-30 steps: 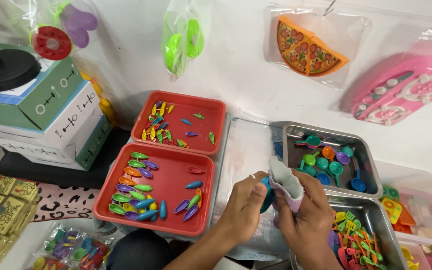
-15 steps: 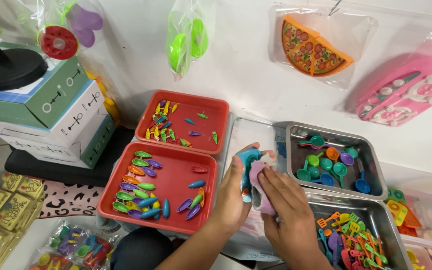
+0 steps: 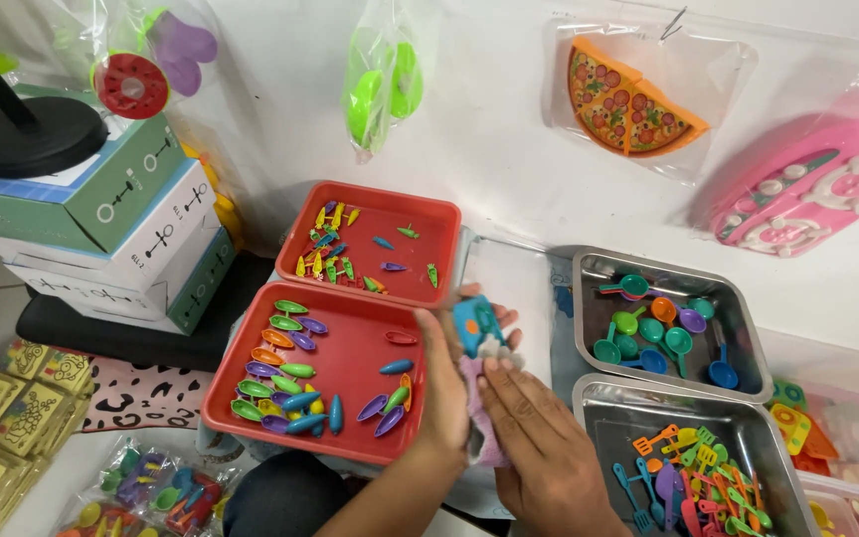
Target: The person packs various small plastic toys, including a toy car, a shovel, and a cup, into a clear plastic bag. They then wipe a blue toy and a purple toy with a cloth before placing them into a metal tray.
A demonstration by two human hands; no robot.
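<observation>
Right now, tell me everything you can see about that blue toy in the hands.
The blue toy is a small, glossy piece, plastic by the look, with an orange mark on its face. The left hand holds it up between the trays. The right hand presses a pale pink cloth against its lower part, hiding that end. Its full shape cannot be told.

A small blue toy scoop [image 3: 473,324] stands upright at frame centre, a pinkish-grey cloth [image 3: 481,418] pressed against its lower part.

One head-worn view looks steeply down, close over the trays [image 3: 251,398].
</observation>
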